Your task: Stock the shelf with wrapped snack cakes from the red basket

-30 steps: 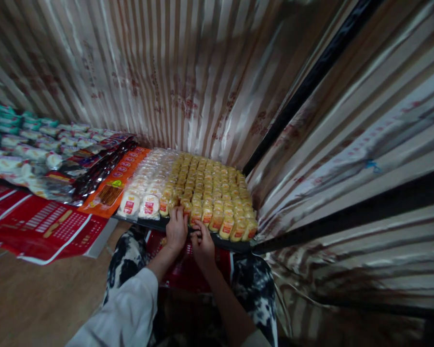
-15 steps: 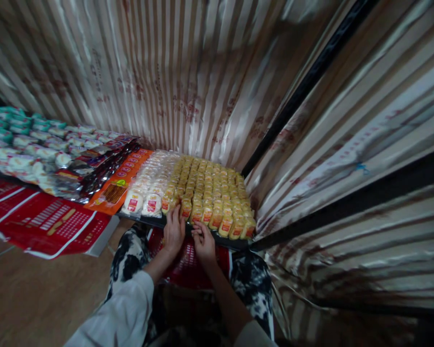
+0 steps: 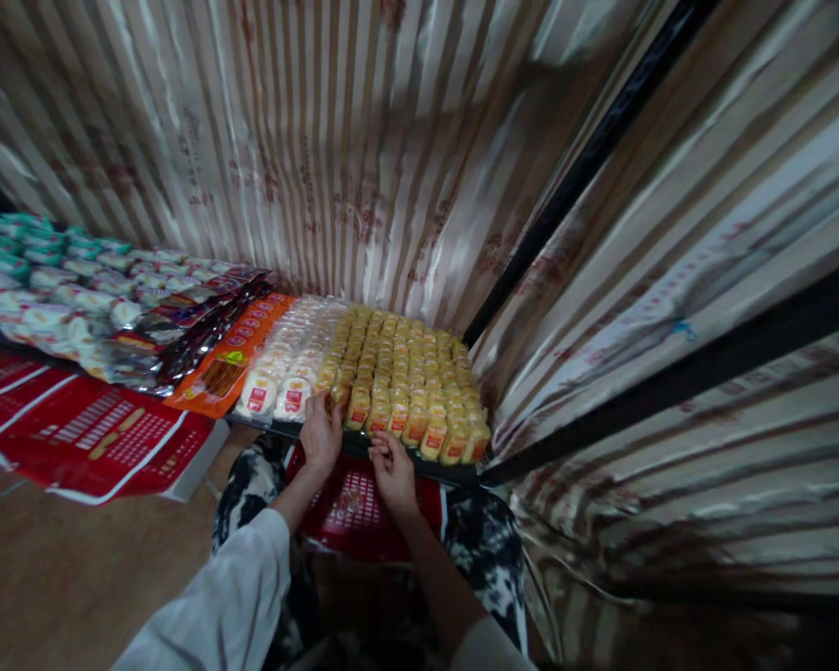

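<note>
Tight rows of small yellow snack packets in clear wrappers with red labels stand on a dark-edged shelf before me. My left hand is at the front left of these rows, its thumb and fingers closed around a front yellow packet, which the fingers partly cover. Just left of it are rows of white round snack packets with red labels. My right hand is in front of the shelf edge, fingers loosely bent and apart, with no packet visible in it.
Left along the shelf lie an orange snack bag, dark shiny bags, and white and teal packets. Red printed bags or boxes sit below. Striped plastic sheeting hangs behind, with a dark metal pole at right.
My left hand has shifted slightly left along the front row, staying at the yellow packets. My right hand has barely moved. The view has tilted a little.
</note>
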Tool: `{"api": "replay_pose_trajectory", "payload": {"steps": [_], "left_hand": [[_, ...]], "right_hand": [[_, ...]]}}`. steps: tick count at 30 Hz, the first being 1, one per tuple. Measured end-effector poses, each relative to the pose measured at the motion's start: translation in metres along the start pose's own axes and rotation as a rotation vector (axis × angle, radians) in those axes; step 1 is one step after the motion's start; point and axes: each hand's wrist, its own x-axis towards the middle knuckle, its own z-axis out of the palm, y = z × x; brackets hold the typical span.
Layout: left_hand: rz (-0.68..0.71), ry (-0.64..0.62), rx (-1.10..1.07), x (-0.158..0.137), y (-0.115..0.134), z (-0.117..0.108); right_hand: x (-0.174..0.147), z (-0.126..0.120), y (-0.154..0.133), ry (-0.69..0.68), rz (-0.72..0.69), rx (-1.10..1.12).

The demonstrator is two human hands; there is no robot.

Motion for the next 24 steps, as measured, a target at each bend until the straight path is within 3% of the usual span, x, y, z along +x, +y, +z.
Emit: {"api": "replay_pose_trajectory", "payload": {"steps": [6,11,15,19,24], "left_hand": [[0.081,0.025,-0.052,0.004,-0.009,0.006],[0.05,0.055,-0.127,0.011,-0.01,0.009],[0.06,0.035,-0.114,0.014,-0.01,0.008],[0.076,0.029,-0.118,0.015,-0.012,0.008],[0.152,-0.005,-0.076,0.017,-0.019,0.006]], "right_hand": [[0.0,0.001,0.001,-0.001,-0.018,-0.009],[0.0,-0.001,0.0,0.009,-0.051,-0.049],[-0.006,-0.001,-0.018,-0.022,-0.245,-0.173],[-0.009,0.012,-0.039,-0.165,-0.473,-0.253],[0.001,0.03,-0.038,-0.194,-0.448,-0.408]]}}
